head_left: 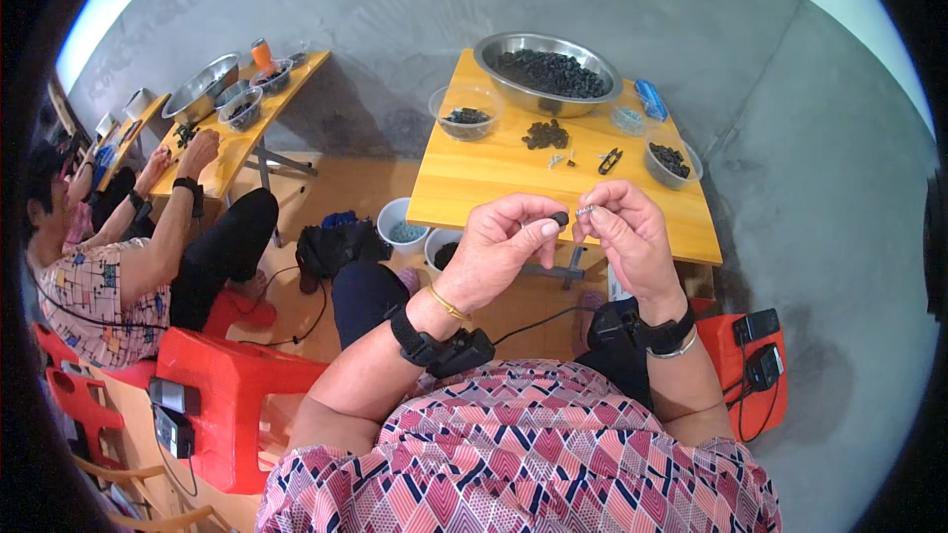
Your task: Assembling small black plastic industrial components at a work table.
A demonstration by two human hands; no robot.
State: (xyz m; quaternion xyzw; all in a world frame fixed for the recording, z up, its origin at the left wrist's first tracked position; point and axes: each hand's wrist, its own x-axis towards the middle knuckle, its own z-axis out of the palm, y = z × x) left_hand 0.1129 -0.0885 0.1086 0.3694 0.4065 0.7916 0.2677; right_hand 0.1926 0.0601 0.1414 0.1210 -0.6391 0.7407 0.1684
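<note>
My left hand (506,243) pinches a small black rounded part (560,219) between thumb and fingertips. Close beside it, my right hand (633,233) is closed on a small silvery ridged piece (585,210) that looks like a spring or screw. The two pieces are held almost tip to tip above the front edge of the yellow table (464,183). Beyond my hands lie a small heap of black parts (545,135), a few tiny pale pieces (556,160) and black thread snips (610,161).
A steel basin (481,51) of black parts stands at the back. Clear bowls (434,104) hold more parts. White buckets (395,212) stand on the floor. To the left, another person (109,281) works at a second yellow table (286,89). Cables hang by red stools (212,405).
</note>
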